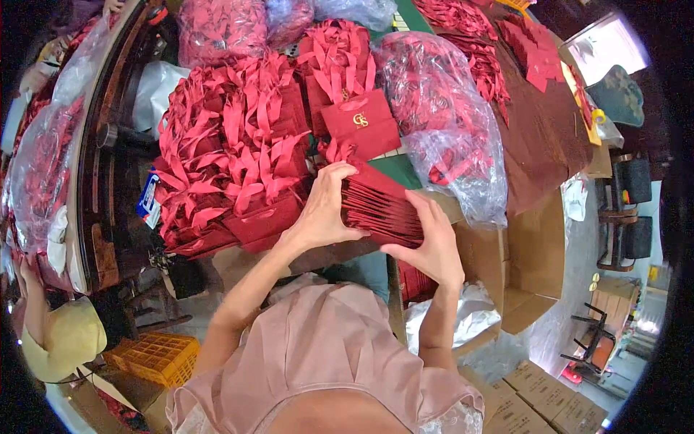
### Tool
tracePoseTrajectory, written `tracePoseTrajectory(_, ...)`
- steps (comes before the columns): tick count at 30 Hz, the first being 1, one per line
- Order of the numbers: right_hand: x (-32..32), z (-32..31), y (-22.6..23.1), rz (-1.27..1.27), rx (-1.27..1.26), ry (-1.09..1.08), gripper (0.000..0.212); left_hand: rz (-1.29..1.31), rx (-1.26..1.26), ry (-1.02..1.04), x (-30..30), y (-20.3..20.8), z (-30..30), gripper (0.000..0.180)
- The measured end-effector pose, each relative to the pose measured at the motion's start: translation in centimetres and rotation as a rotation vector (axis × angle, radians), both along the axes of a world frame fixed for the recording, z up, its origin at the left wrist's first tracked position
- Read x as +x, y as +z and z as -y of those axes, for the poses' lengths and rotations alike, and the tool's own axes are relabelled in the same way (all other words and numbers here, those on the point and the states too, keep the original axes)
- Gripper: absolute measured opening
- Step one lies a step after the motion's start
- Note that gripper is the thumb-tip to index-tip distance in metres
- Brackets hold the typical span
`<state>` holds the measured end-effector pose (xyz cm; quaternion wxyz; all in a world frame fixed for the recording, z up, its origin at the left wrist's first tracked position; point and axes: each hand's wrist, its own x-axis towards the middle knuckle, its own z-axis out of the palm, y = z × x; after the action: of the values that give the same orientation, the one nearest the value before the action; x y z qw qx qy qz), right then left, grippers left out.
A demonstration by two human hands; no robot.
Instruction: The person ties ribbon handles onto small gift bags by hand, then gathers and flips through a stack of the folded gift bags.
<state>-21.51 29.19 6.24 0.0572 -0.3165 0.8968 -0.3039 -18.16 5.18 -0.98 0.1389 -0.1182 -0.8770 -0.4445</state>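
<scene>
Between both my hands is a thick stack of flat red paper gift bags, their layered edges facing me. My left hand closes on the stack's left side, fingers over the top and thumb below. On the right side, my right hand grips it with the thumb at the near edge and fingers along the far corner. Just beyond lies a red gift bag with a gold print. To the left stand rows of red gift bags with ribbon handles, heaped close together on the table.
A clear plastic sack of red bags lies right of the stack. An open cardboard box stands below the table's right side, near a silver plastic bag. An orange crate sits at lower left. Another person's arm shows at far left.
</scene>
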Motion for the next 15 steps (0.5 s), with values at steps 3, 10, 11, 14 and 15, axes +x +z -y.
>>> tracePoseTrajectory(3, 0.2, -2.0, -0.6, 0.050, -0.141, -0.031, 0.103, 0.028, 0.011, -0.008, 0.0, 0.0, 0.2, 0.113)
tracePoseTrajectory(10, 2.7, -4.7, -7.5, 0.465, -0.604, -0.243, 0.077, 0.117, 0.072, -0.035, 0.0, 0.3, 0.5, 0.116)
tracePoseTrajectory(11, 3.0, -4.2, -8.3, 0.539, -0.742, -0.317, 0.071, 0.118, 0.035, -0.055, 0.0, 0.3, 0.6, 0.118)
tracePoseTrajectory(14, 3.3, -3.2, -10.1, 0.489, -0.892, -0.366, 0.055, 0.078, 0.003, -0.095, 0.0, 0.6, 0.9, 0.116)
tracePoseTrajectory(15, 3.2, -3.2, -10.4, 0.449, -0.890, -0.366, 0.054, 0.109, 0.011, -0.117, 0.1, 0.8, 1.1, 0.107)
